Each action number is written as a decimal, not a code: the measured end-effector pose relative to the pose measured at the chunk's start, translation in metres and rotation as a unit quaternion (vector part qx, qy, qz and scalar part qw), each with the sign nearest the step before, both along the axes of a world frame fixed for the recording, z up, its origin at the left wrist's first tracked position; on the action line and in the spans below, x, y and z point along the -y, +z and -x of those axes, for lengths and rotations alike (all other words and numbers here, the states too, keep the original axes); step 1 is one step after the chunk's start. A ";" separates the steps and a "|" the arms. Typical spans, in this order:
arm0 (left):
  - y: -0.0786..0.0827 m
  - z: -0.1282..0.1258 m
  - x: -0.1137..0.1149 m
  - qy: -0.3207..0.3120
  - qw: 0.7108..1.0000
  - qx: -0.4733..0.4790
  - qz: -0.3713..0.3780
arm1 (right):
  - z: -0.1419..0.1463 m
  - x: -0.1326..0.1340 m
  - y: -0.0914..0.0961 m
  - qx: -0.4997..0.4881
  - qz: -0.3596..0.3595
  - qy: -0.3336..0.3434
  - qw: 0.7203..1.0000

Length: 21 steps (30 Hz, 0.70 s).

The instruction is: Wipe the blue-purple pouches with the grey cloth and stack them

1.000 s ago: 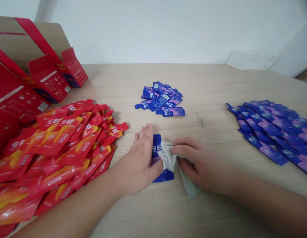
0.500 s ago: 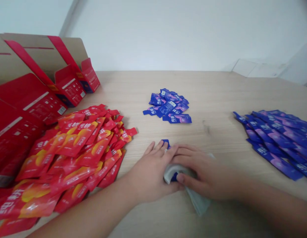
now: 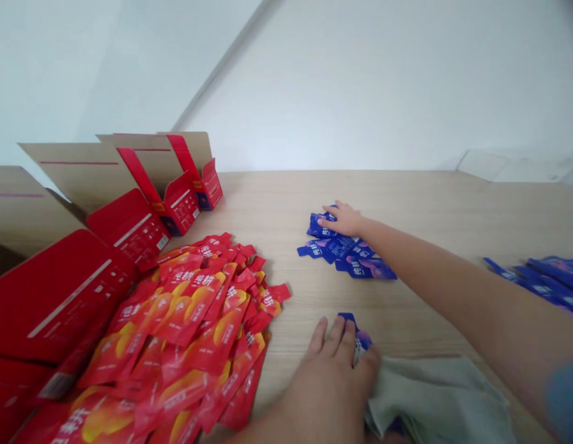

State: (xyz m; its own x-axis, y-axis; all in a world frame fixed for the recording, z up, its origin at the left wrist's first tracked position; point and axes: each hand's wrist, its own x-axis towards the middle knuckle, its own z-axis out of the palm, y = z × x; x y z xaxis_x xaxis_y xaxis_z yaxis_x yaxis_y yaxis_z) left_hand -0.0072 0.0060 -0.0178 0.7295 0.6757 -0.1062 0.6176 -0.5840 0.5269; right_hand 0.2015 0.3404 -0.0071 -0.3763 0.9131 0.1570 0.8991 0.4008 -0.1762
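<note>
My left hand (image 3: 339, 376) is at the bottom centre, closed over a blue sachet (image 3: 361, 340) whose spout end sticks out past the fingers. A grey-green cloth (image 3: 446, 391) lies bunched against that hand's right side, with a bit of blue showing under its lower edge. My right hand (image 3: 345, 219) reaches to the small pile of blue sachets (image 3: 367, 267) at the table's middle. Its fingers are spread over the far sachets, touching the pile. Whether it pinches one is hidden from this angle.
A large heap of red-orange sachets (image 3: 193, 320) covers the left side. Beyond it, red cartons (image 3: 115, 228) with raised flaps stand in a row. More blue sachets (image 3: 540, 280) lie at the right, partly behind my right forearm. A white wall (image 3: 360, 86) borders the table's far edge.
My right hand has left the cloth and moved forward onto the blue sachet pile. The cloth now lies spread beside my left hand. The view has tilted up and shifted left.
</note>
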 end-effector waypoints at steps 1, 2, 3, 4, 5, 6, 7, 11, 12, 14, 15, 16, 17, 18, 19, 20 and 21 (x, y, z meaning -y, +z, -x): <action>-0.001 -0.001 -0.002 -0.006 1.000 -0.011 0.006 | 0.004 -0.010 -0.004 0.008 0.015 -0.015 1.000; -0.003 -0.002 -0.004 -0.007 1.000 -0.017 0.009 | 0.007 -0.019 -0.008 0.012 0.030 -0.029 0.999; -0.003 -0.002 -0.005 -0.009 1.000 -0.022 0.010 | 0.009 -0.026 -0.011 0.013 0.044 -0.039 0.998; -0.003 -0.003 -0.005 -0.009 1.000 -0.026 0.012 | 0.009 -0.031 -0.014 0.016 0.055 -0.040 0.998; -0.003 -0.003 -0.005 -0.008 0.999 -0.029 0.012 | 0.008 -0.035 -0.016 0.017 0.064 -0.037 0.997; -0.002 -0.004 -0.005 -0.008 0.999 -0.030 0.012 | 0.006 -0.037 -0.017 0.018 0.070 -0.031 0.997; -0.002 -0.003 -0.004 -0.008 1.000 -0.028 0.011 | 0.003 -0.038 -0.018 0.018 0.074 -0.023 0.997; -0.001 -0.001 -0.001 -0.008 1.000 -0.001 0.004 | -0.014 -0.032 -0.019 0.016 0.079 0.017 0.997; -0.001 -0.001 0.000 -0.007 1.000 0.005 0.005 | -0.019 -0.029 -0.017 0.014 0.077 0.026 0.997; 0.000 0.000 0.001 -0.003 1.000 0.015 0.008 | -0.028 -0.025 -0.013 0.008 0.070 0.035 0.997; 0.001 0.000 0.002 -0.001 1.000 0.021 0.011 | -0.032 -0.024 -0.010 0.005 0.065 0.035 0.997; 0.003 0.000 0.002 0.002 1.000 0.028 0.014 | -0.036 -0.023 -0.007 0.002 0.061 0.031 0.998; 0.004 0.001 0.002 0.005 0.999 0.033 0.017 | -0.039 -0.023 -0.003 -0.001 0.059 0.026 0.998; 0.006 0.001 0.003 0.008 0.999 0.037 0.021 | -0.042 -0.024 0.000 -0.003 0.059 0.019 0.998; 0.007 0.001 0.003 0.012 0.999 0.040 0.025 | -0.043 -0.024 0.003 -0.004 0.061 0.011 0.998; 0.008 0.001 0.004 0.014 0.999 0.042 0.028 | -0.045 -0.025 0.005 -0.006 0.064 0.002 0.998; 0.009 0.002 0.004 0.015 0.999 0.043 0.029 | -0.045 -0.026 0.007 -0.007 0.068 -0.007 0.998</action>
State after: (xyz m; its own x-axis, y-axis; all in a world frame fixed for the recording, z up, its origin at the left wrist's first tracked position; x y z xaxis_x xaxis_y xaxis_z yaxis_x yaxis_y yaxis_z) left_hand -0.0088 0.0019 -0.0089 0.7165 0.6925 -0.0834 0.5858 -0.5326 0.6109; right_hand 0.2468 0.3661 0.0000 -0.3610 0.9319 0.0361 0.9017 0.3587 -0.2416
